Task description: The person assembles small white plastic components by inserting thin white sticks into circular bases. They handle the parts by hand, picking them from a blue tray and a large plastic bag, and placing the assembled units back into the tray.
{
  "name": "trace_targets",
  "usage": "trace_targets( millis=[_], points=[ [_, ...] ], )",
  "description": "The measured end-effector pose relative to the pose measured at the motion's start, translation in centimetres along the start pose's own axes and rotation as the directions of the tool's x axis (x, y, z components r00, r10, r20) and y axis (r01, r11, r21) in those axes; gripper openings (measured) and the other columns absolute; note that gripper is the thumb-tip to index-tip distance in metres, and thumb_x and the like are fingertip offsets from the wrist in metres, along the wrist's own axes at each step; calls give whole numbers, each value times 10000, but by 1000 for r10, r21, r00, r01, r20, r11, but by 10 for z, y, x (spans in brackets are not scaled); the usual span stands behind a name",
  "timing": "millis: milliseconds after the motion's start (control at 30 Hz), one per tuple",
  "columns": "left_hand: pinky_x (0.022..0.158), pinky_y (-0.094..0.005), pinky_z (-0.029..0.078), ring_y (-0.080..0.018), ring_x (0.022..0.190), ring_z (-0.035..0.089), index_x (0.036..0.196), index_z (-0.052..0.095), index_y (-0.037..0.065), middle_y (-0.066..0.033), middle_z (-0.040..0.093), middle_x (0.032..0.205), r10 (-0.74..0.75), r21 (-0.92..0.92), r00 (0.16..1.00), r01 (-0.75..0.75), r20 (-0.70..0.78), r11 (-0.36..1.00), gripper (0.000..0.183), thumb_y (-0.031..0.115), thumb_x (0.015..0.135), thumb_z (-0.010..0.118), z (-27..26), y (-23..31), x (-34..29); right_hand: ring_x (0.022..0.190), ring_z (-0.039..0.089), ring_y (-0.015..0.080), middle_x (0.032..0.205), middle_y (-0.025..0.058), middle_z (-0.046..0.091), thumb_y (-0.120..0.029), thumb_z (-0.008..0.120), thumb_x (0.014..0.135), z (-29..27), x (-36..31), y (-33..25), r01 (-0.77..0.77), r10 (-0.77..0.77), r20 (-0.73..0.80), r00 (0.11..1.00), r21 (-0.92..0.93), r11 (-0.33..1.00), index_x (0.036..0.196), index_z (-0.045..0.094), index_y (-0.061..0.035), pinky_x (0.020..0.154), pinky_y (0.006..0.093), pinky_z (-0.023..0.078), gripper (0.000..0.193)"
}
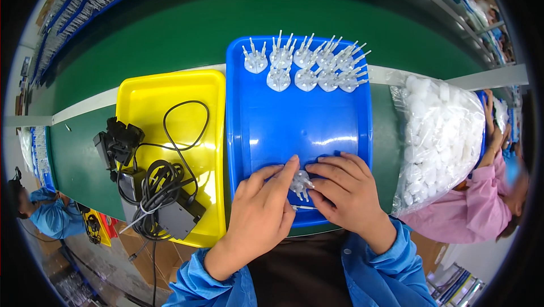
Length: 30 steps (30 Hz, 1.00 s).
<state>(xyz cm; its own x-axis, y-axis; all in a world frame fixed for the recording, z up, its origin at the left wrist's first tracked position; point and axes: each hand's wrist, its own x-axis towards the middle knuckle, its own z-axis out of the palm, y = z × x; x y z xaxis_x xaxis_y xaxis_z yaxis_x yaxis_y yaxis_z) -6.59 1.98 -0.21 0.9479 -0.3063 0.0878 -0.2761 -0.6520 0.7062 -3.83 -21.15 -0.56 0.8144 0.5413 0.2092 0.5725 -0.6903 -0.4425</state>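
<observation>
Near the front of a blue tray, both my hands are closed round a small greyish-white plastic part with thin prongs. From the left, my left hand pinches it, index finger laid along its upper side. The curled fingertips of my right hand press on its other side. Its prongs point down toward me, and my fingers cover some of it. Just below lies a thin white stick. Several similar pronged parts stand in two rows at the tray's far end, prongs up.
A yellow tray on the left holds coiled black cable and black devices. To the right sits a clear bag of white pieces. Beyond it a person in a pink sleeve works; another in blue is far left.
</observation>
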Motion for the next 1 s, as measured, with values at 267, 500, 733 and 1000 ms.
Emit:
trace_targets(
  millis=[267, 500, 733, 1000],
  points=[
    [886, -414, 485, -253, 1072, 673, 1179, 779, 114, -11, 743, 1125, 51, 79, 998, -48, -34, 996, 313, 112, 871, 829, 2, -1, 2, 1244, 712, 261, 1258, 8, 766, -137, 864, 808, -6, 2, 2, -45, 43, 23, 999, 104, 994, 1009, 789, -154, 1101, 497, 549, 215],
    [881, -389, 460, -220, 1033, 662, 1085, 782, 144, 24, 732, 1093, 49, 135, 998, -44, -37, 990, 249, 135, 844, 844, 5, 0, 2, 1239, 715, 278, 1225, 18, 765, -142, 873, 796, -10, 4, 1, -26, 21, 46, 999, 98, 995, 1007, 783, -135, 1087, 503, 558, 230],
    [873, -398, 478, -240, 993, 677, 1074, 805, 135, 18, 758, 1085, 81, 150, 994, -69, -76, 986, 251, 115, 828, 853, 6, -7, -2, 1177, 735, 258, 1162, 21, 785, -143, 886, 773, -8, 4, 1, 61, -60, 67, 996, -6, 998, 974, 792, -127, 1084, 507, 551, 223],
    [884, -417, 480, -270, 979, 699, 1233, 801, 97, -45, 782, 1151, 27, 146, 976, 5, -214, 989, 378, 49, 858, 799, -32, 4, -39, 817, 768, 271, 867, 32, 784, -196, 855, 894, 3, 92, 4, -121, 127, -57, 990, 100, 988, 942, 756, -141, 926, 475, 579, 123]
  ],
)
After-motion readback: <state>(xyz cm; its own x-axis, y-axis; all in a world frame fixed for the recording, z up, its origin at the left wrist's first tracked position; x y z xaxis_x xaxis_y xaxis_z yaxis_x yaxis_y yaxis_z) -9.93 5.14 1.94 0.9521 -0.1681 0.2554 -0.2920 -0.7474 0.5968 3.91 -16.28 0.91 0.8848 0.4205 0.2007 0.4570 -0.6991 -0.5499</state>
